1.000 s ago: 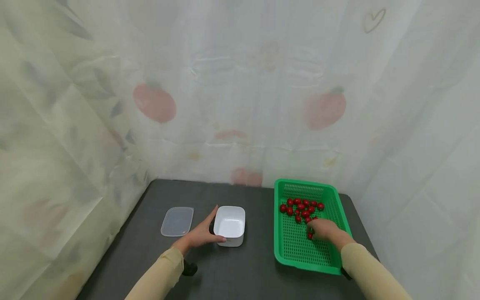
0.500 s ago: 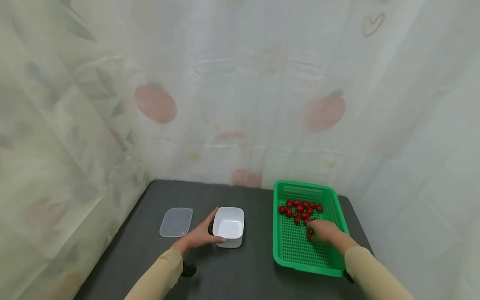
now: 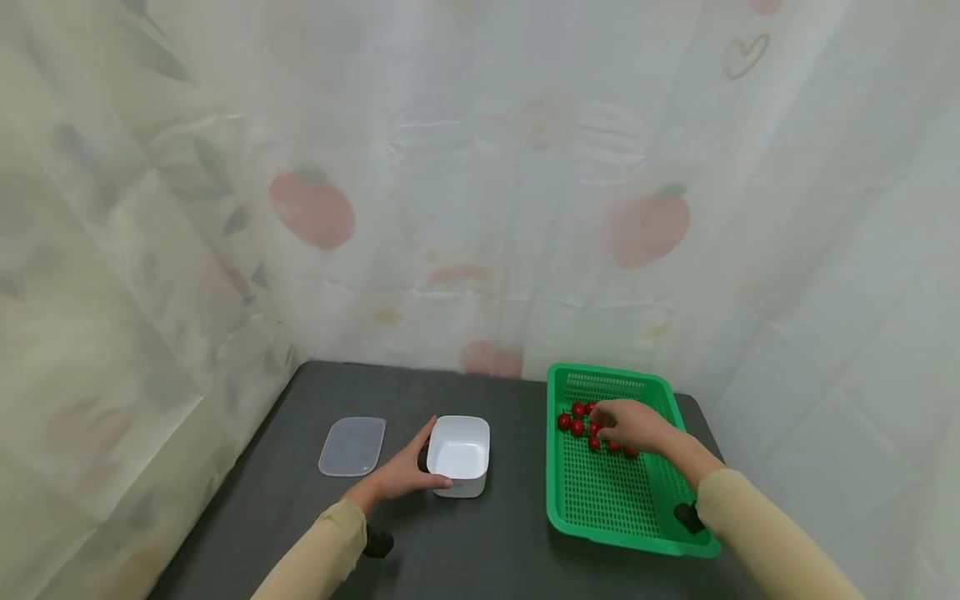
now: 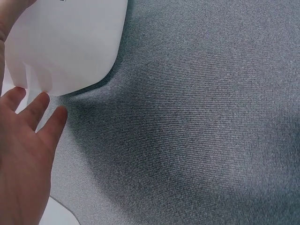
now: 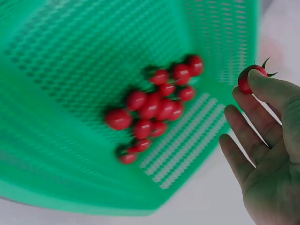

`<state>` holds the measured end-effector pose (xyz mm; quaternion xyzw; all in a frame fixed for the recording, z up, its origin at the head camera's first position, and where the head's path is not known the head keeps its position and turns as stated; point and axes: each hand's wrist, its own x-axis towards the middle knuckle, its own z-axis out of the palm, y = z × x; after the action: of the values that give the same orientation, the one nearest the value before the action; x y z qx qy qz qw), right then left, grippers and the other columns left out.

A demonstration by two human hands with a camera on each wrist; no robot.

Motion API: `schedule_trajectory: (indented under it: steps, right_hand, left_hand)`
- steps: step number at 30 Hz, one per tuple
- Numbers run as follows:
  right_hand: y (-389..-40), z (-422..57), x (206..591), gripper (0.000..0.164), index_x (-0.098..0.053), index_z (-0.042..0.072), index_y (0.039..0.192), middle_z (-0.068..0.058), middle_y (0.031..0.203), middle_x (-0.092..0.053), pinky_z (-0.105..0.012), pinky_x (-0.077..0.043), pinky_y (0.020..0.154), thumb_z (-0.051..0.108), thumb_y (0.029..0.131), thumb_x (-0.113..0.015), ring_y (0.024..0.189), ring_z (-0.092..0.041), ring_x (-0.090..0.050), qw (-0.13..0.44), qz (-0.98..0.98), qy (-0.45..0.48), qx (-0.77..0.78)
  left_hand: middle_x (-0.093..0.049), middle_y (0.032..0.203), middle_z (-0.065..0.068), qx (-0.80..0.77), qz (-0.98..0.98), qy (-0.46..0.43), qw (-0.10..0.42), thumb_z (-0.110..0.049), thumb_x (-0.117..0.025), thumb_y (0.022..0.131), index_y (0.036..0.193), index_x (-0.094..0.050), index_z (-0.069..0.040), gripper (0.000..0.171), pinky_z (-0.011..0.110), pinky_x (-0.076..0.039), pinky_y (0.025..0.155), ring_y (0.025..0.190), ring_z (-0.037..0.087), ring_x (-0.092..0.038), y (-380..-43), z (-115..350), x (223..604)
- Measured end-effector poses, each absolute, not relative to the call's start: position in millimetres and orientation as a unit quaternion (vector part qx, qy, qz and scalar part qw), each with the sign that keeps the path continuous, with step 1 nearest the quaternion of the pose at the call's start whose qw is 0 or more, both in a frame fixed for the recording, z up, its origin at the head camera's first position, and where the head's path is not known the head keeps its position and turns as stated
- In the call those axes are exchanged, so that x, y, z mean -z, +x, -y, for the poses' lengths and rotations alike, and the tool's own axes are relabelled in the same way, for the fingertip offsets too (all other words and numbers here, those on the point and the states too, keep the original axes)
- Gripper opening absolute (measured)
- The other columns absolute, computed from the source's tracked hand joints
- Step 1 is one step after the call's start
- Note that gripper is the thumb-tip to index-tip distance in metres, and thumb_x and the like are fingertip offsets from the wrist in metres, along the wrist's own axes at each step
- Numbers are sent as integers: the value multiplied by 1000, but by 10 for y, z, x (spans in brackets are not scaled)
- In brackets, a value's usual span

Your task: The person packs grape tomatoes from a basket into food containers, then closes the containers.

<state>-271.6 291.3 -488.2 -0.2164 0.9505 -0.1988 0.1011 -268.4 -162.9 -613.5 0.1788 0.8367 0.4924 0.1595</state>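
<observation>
Right hand (image 5: 274, 133) pinches 1 tomato (image 5: 244, 82) between thumb and finger; left hand (image 3: 401, 473) grips container (image 3: 467, 487).

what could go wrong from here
The tomato is pinched at the tip of the right hand's thumb, with the lower fingers spread clear of it, so it might slip.

The right hand is over the basket, with the forearm crossing its rim; a low sweep might bump it.

The left hand grips the white container; an uneven pull might tip or slide it.
</observation>
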Motion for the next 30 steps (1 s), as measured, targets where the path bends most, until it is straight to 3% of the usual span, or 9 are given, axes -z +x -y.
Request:
schedule_trajectory:
  steps: [14,21,30]
  right_hand:
    - [-2880,-2066,4596,19,-70,19,118,4,114,-69,-45,-51,90,14,100,-68,109,-20,-64,121,-930,-263,229]
    - [-3025,-1684,4721,17,-72,16,115,7,106,-71,-37,-53,87,15,99,-70,101,-14,-66,128,-913,-310,234]
    - [-3120,-1261,4927,18,-74,17,115,9,100,-70,-35,-53,86,17,97,-72,93,-10,-64,138,-911,-319,224]
  left_hand:
    - [-18,167,16,-502,-828,185,168,-35,-88,82,166,1,-15,124,57,-34,109,142,33,-34,-2673,1635,6147]
    - [-21,165,14,-518,-817,185,171,-33,-88,83,166,0,-16,122,51,-38,106,138,31,-39,-2675,1653,6184]
    - [-25,164,12,-517,-824,166,163,-33,-88,83,166,-4,-18,119,59,-33,111,138,31,-39,-2670,1611,6182]
